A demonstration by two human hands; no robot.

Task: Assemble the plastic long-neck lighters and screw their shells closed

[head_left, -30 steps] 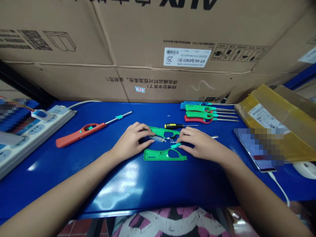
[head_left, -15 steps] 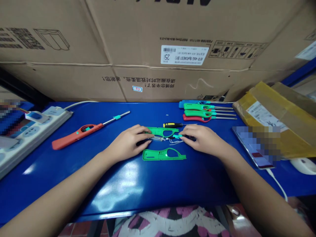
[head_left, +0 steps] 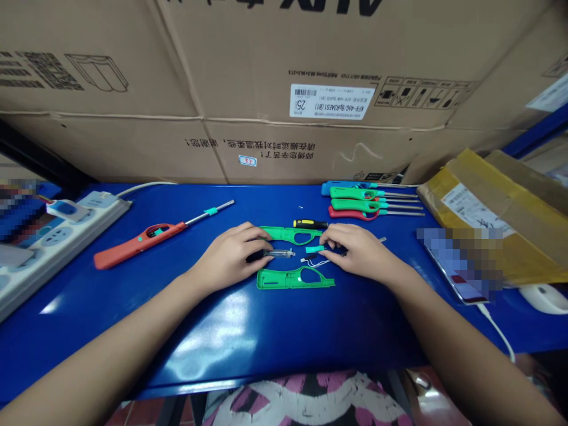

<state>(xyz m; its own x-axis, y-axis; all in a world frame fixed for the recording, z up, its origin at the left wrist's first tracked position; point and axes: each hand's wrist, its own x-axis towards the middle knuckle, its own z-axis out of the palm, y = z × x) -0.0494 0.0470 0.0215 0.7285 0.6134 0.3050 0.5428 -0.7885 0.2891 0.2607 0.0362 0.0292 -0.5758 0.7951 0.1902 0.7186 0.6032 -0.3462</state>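
Note:
My left hand [head_left: 239, 253] is closed in a pinch around the left end of a clear fuel tank [head_left: 278, 253] with a small metal valve. Between the thumb and fingers of my right hand [head_left: 352, 247] is a small teal plastic piece [head_left: 314, 249]. Just below it lie thin white wires [head_left: 310, 261], partly hidden by that hand. One green lighter shell half [head_left: 277, 234] lies behind the tank, and the other green half [head_left: 284, 279] lies in front, hollow side up. A lighter's metal tube end [head_left: 383, 239] shows behind my right hand.
Behind the shells lies a black and yellow screwdriver [head_left: 310, 224]. An orange lighter [head_left: 137, 244] and a power strip [head_left: 57, 239] are at left. Several lighters [head_left: 355, 205], a phone [head_left: 457, 269], a yellow-taped package [head_left: 497, 219] and a white mouse [head_left: 544, 297] occupy the right. Cartons [head_left: 248, 71] stand behind.
The teal piece in my right hand has shifted slightly left and down, apart from the rear shell. The white wires now sit lower. My left hand has hardly moved.

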